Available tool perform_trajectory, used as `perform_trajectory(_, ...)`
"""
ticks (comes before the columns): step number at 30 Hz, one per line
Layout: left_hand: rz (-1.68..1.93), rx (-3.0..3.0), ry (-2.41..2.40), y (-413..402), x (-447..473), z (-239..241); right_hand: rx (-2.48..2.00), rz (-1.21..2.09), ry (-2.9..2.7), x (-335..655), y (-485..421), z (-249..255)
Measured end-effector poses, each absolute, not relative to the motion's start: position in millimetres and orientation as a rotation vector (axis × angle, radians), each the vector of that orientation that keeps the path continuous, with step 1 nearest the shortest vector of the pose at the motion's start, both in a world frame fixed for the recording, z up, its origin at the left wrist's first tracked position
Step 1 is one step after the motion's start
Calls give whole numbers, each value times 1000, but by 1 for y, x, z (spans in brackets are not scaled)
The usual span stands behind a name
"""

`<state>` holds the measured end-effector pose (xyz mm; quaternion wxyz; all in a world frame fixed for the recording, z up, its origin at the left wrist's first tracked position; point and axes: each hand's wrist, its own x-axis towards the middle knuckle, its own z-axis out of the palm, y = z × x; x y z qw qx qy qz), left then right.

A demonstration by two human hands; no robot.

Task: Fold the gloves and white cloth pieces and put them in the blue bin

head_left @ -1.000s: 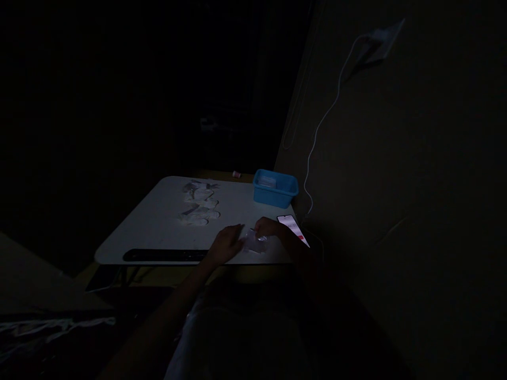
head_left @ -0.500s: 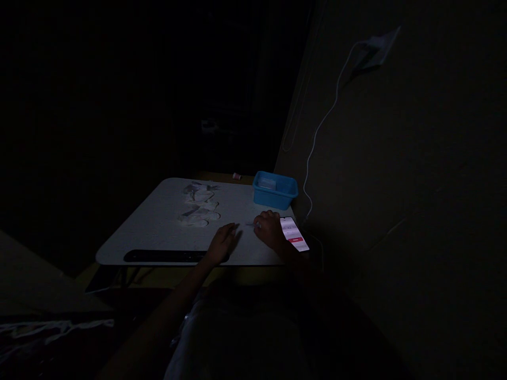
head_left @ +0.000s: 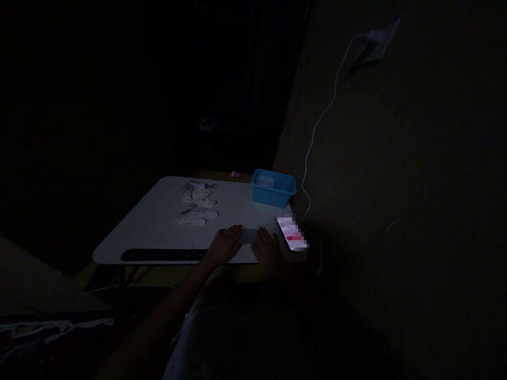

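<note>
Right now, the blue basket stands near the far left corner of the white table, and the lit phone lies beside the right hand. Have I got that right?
Not quite: the blue basket stands near the far right corner of the white table, as the head view shows. The lit phone does lie beside the right hand.

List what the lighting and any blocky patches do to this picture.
Head view: very dark overall, the smartphone screen brightest, its right edge blocky with pixelation; head view: left hand and right hand dim, fine detail lost, a faint glint on the translucent plastic between them; head view: dark shadow below the wall outlet.
</note>
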<state>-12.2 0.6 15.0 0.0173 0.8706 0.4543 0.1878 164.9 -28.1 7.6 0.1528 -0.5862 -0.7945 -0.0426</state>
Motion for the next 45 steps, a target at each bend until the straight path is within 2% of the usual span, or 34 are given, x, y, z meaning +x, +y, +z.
perform_trajectory(18,331,2786,1448,-3,-9,14,-1470,-163,-2372,136,-33,14)
perform_trajectory(36,421,2778,1464,-3,-6,14,-1764,-203,-2110,169,-24,7)
perform_trajectory(45,386,2798,1478,-5,-7,17,-1531,-151,-2331,142,-25,14)
